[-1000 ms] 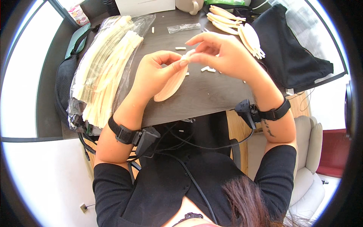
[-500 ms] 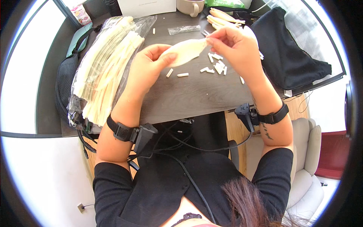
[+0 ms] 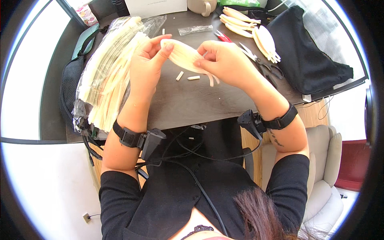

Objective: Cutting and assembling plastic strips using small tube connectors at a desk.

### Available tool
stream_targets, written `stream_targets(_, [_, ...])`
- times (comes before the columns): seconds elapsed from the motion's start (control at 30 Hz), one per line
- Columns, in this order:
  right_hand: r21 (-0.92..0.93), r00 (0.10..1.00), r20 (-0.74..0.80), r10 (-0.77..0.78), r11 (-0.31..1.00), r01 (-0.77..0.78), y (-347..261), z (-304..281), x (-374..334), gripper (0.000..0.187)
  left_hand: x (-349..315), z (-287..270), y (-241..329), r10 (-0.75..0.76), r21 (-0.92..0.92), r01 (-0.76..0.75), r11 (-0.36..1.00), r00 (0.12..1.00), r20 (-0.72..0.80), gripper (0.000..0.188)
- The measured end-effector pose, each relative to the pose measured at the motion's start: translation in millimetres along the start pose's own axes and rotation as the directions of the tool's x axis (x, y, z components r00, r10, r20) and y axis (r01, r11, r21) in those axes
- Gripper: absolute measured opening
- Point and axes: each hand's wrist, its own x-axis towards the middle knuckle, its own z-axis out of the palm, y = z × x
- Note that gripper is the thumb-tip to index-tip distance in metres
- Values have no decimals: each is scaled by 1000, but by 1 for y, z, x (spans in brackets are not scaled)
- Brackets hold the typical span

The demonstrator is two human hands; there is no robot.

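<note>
Past the near edge of the desk (image 3: 188,108), two stubby white bits (image 3: 193,78) lie about midway across; just above them, held in the air between both hands, is a cream petal-shaped piece (image 3: 182,57), tilted down toward the right edge, its narrow tails (image 3: 212,79) dangling; the left hand (image 3: 146,64) has thumb and fingers closed on the upper end, while the right hand (image 3: 224,60) pinches the lower part near the tails; it looks feather-light to me, soft and bendy, probably dry rather than slippery, so I'd guess a hard squeeze would crease it and a sharp tug might part it lengthwise; best held flat by the broad body, or lightly where the tails gather; a clear bag (image 3: 155,25) of pale strips (image 3: 108,92) runs along the left edge, scissors (image 3: 260,62) lie toward the right edge, and more cream pieces (image 3: 264,42) sit by the far right corner.
</note>
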Motion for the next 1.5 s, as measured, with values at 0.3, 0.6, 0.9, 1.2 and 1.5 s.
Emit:
stream_targets(0.3, [71, 1000, 13, -14, 997, 13, 18, 16, 8, 24, -6, -8, 0, 44, 287, -33, 957, 999, -32, 23])
stream_targets(0.6, [251, 980, 178, 94, 958, -138, 21, 14, 8, 23, -5, -9, 0, 26, 227, -26, 974, 1000, 4, 22])
stream_targets(0.9, [310, 967, 213, 141, 929, -204, 3, 14, 4, 20, -6, 4, 8, 48, 65, -43, 997, 997, -66, 21])
stream_targets(1.2, [165, 998, -14, -61, 984, 62, 5, 14, 4, 23, -6, -6, -2, -30, 91, 25, 996, 998, 56, 21])
stream_targets(1.5, [227, 981, -146, -125, 961, 156, 10, 12, 16, 22, -9, -1, 2, -60, 225, 22, 974, 985, 164, 23])
